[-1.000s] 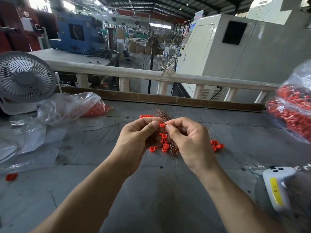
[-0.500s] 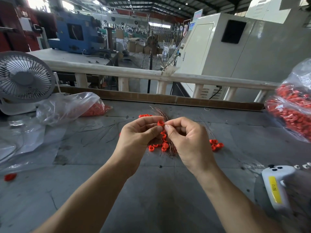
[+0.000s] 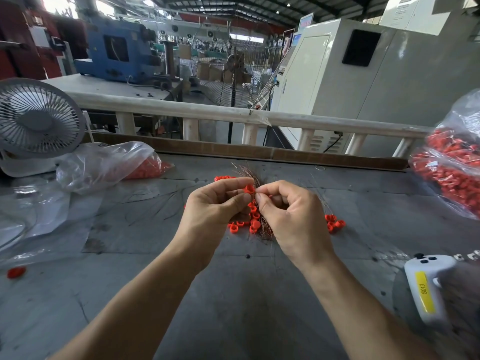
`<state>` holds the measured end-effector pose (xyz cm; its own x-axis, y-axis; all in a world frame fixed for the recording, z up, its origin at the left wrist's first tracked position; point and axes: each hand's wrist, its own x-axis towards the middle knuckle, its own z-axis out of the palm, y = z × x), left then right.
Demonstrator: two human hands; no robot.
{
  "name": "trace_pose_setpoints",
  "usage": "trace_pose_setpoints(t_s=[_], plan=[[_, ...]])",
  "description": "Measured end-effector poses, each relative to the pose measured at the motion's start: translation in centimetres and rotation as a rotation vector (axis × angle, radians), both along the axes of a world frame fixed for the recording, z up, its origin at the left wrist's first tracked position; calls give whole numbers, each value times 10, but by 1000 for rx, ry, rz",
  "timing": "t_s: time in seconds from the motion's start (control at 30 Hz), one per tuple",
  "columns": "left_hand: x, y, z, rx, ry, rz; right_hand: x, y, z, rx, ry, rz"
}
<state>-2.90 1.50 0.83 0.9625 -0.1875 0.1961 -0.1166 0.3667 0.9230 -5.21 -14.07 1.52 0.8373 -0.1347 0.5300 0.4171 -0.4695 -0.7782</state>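
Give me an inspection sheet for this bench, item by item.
Surface: grey worktable, scuffed and stained.
Job's things: red cap at the fingertips; copper wires fanned out under the hands; loose red caps scattered nearby.
Clutter: two clear bags of red caps, left bag and right bag; desk fan; white controller with a yellow label; stray cap.
Grippers: left hand pinches the red cap; right hand pinches beside it, seemingly on one of the copper wires.
Cables: black lead by the white cabinet.
Surroundings: pale railing, blue machine, pedestal fan.
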Motion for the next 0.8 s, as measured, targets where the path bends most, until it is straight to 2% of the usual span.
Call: trace_pose_setpoints(t_s=[0.8], plan=[[2, 1, -1, 22, -13, 30, -2, 1, -1, 28, 26, 3]])
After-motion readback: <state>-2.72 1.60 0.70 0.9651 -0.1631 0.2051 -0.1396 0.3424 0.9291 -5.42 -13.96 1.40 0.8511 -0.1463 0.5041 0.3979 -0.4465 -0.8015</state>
